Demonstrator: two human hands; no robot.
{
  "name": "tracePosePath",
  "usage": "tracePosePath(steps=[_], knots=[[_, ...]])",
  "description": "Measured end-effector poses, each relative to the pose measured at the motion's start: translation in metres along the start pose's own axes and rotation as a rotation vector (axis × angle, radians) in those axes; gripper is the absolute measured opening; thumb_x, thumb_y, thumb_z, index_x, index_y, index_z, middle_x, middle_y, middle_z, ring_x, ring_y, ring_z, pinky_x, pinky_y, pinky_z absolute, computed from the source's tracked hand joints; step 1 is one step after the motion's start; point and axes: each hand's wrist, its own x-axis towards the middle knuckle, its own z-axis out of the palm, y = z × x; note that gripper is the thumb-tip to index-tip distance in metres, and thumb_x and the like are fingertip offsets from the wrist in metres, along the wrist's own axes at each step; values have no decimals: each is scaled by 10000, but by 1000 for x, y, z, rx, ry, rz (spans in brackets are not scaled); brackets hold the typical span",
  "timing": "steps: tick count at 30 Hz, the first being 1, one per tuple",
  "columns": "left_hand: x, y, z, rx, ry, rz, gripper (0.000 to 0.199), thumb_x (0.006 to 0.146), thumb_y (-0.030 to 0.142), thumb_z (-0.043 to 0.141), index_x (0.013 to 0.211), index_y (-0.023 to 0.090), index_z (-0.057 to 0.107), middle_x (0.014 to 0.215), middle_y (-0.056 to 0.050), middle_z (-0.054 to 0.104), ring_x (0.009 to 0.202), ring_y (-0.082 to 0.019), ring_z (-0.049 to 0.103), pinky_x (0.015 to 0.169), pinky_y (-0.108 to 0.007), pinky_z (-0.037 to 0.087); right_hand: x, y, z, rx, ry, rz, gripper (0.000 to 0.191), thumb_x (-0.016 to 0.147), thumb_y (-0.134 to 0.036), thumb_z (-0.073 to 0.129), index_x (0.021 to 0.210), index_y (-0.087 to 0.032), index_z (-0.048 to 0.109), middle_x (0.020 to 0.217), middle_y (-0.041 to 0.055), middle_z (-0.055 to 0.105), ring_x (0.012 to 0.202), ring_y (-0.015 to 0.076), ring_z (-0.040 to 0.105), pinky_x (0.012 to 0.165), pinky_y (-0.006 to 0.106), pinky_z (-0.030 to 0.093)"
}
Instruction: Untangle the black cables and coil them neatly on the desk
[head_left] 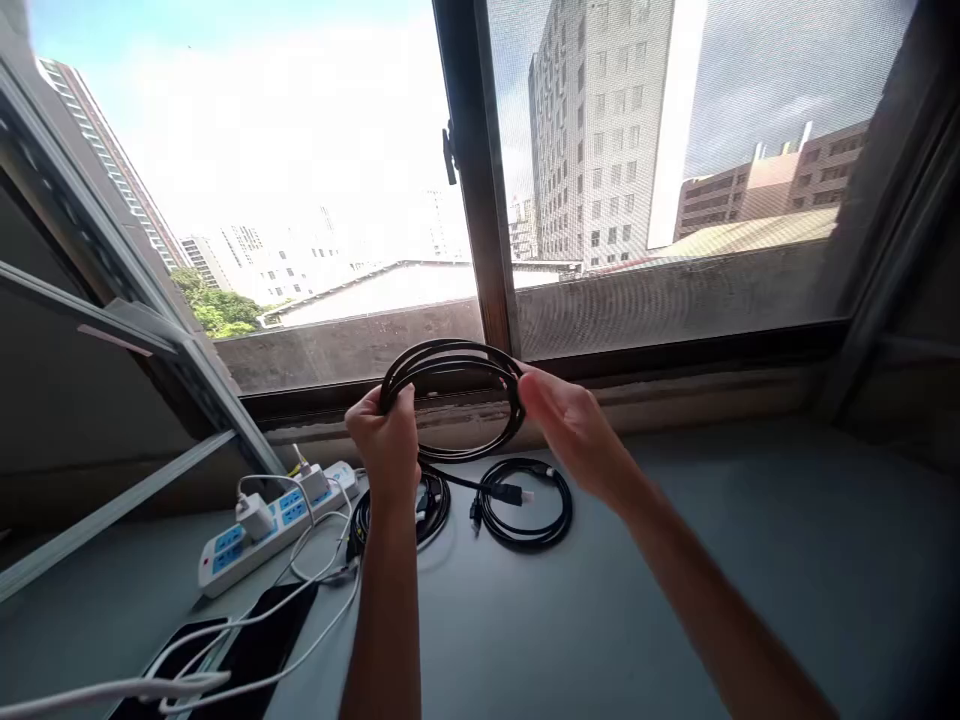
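Note:
A looped black cable [450, 345] is held up between my two hands, above the desk near the window. My left hand [386, 430] is closed in a fist around the left side of the loops. At the right side, my right hand [566, 425] grips the loops, its fingertips partly hidden. One end of the cable hangs below with a black plug [508, 494], which has a clear cap. Beneath it on the desk lies a coiled black cable [525, 543]. Another black coil [444, 515] lies further left, partly behind my left forearm.
A white power strip [281, 530] with plugged-in chargers stands on the grey desk [495, 640] at left. White cords [330, 640] run across two dark, flat devices [255, 650]. A metal frame [127, 500] slants at left, and the window frame [480, 170] rises behind.

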Motion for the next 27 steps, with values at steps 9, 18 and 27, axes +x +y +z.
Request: tracePosePath(steps=[9, 18, 27], knots=[[-11, 10, -3, 73, 41, 164, 313, 650, 191, 545, 453, 178, 303, 407, 79, 267, 360, -39, 242, 362, -211, 143, -1, 0, 5, -21, 192, -145, 152, 851, -272, 594, 822, -174, 706, 768, 34, 548, 721, 217, 546, 599, 262, 532], [-11, 12, 3, -99, 5, 64, 331, 619, 200, 568, 436, 198, 292, 348, 96, 252, 286, -45, 231, 287, -205, 140, -2, -8, -2, 281, -9, -29, 162, 893, -311, 652, 862, -154, 679, 714, 6, 568, 669, 202, 555, 592, 248, 475], [-3, -13, 7, 94, -279, -26, 267, 640, 220, 523, 451, 184, 339, 390, 75, 257, 317, -42, 214, 311, -190, 159, -9, -20, 3, 165, -239, 71, 378, 923, -460, 549, 705, -156, 598, 722, 36, 560, 662, 227, 567, 517, 253, 416]])
